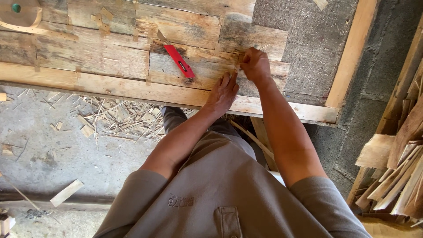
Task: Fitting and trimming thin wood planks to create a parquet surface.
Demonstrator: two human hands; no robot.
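Upper centre: right hand [254, 65] pinching thin wood sliver [238, 66], long axis vertical; left hand [222, 93] open, flat on table [132, 88] just below.

Weathered plank [194, 72]: grey-brown, rough, streaked grain, lying flat among other boards on the table, long side running left to right. Left hand [222, 92] rests palm down on its near right part, fingers spread and pointing away from the person. Right hand [254, 65] sits just beyond, curled in a loose fist at the plank's right end, fingertips pinched on something too small to make out at the seam with the next board. The two hands lie just beside each other, nearly touching.
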